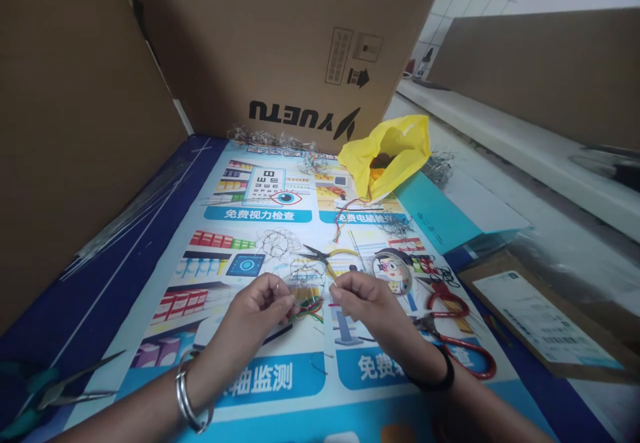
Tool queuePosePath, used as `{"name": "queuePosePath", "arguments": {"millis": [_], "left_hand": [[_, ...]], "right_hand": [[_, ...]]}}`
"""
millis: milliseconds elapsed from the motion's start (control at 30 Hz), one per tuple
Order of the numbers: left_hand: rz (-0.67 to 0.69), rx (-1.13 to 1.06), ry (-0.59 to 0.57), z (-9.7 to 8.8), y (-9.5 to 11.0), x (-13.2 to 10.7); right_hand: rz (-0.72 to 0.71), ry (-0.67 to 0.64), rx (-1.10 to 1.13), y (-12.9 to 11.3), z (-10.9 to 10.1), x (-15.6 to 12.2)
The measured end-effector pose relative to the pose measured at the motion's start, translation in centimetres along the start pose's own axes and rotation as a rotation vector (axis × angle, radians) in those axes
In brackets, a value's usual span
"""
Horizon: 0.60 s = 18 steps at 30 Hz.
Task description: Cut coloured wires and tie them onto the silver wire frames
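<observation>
Near the middle of the printed sheet, my left hand [267,301] is closed, thumb and fingertips pinched on what looks like a thin wire. My right hand [364,294] faces it a short way off, also in a pinch, with a fine wire tip showing at the fingers. Bent thin wire [306,273] shows between and just beyond the hands; whether it joins either grip I cannot tell. Red, green and yellow strands [313,308] lie by the left fingertips. Yellow-handled pliers [330,256] rest just past the right hand.
Red-handled cutters [457,333] lie by my right wrist; green-handled pliers [55,389] at lower left. A wire tangle [277,243], a yellow bag [387,156] and a teal folder [435,209] lie further back. A cardboard box [280,43] walls off the back; a labelled parcel [545,319] sits right.
</observation>
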<state>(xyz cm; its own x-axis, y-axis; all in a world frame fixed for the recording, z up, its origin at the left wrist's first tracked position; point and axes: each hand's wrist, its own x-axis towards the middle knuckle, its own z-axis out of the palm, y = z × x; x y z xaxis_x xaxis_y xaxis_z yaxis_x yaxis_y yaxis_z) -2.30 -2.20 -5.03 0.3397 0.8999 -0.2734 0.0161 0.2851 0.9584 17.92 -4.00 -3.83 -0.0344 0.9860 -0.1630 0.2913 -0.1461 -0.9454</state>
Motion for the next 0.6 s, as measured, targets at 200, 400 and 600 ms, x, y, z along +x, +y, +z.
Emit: {"name": "queuePosePath", "arguments": {"millis": [200,400,600], "left_hand": [[-0.031,-0.021,-0.098,0.1,-0.2,-0.1],[-0.040,0.002,-0.127,0.1,0.1,-0.2],[-0.030,0.023,-0.065,0.1,0.8,-0.3]], "right_hand": [[0.064,-0.005,0.211,0.6,-0.2,0.5],[0.017,0.004,0.214,0.8,-0.8,0.8],[0.010,0.050,0.152,0.6,-1.4,1.0]]}}
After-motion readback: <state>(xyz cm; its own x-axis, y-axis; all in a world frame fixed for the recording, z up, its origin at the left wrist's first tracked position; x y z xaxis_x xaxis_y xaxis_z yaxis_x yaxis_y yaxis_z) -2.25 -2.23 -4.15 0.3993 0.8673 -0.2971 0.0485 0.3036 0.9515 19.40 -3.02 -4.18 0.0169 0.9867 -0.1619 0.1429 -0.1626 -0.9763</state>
